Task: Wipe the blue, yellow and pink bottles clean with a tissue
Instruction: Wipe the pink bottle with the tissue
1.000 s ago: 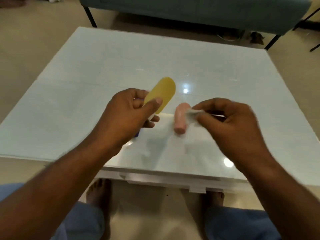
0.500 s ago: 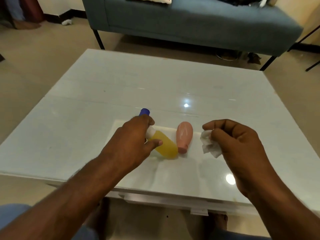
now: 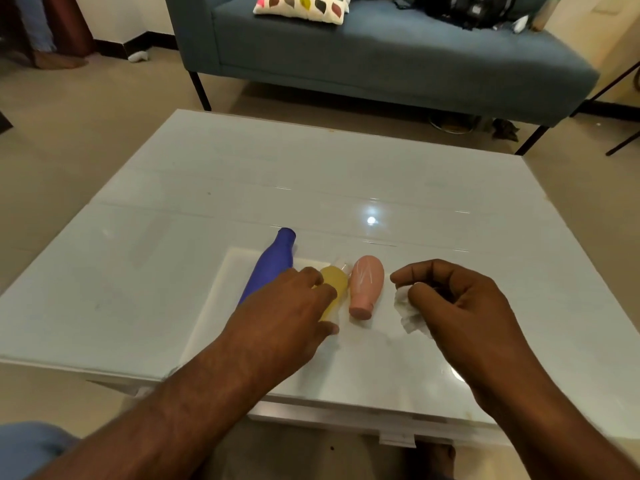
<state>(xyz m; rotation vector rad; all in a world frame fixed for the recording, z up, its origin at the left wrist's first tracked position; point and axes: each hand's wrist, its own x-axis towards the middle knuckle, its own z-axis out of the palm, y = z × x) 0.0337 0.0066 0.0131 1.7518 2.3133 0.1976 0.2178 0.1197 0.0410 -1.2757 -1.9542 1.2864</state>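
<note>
Three bottles lie side by side on a white sheet (image 3: 232,268) on the table (image 3: 242,174). The blue bottle (image 3: 273,265) is on the left, neck pointing away. The yellow bottle (image 3: 334,280) lies in the middle, its near half hidden under my left hand (image 3: 284,317), whose index finger and thumb are round it. The pink bottle (image 3: 366,285) lies to the right with its cap toward me, untouched. My right hand (image 3: 460,306) hovers right of the pink bottle, fingers curled round a crumpled white tissue (image 3: 408,313).
A blue-grey sofa (image 3: 381,53) with a patterned cushion (image 3: 301,6) stands beyond the table's far edge. The glossy tabletop stretches bare to the left and behind the bottles. My knees and feet show below the near edge.
My left hand has brought the yellow bottle down from the air and laid it between the blue and pink bottles. My right hand drew the tissue away to the right. The camera tilted up.
</note>
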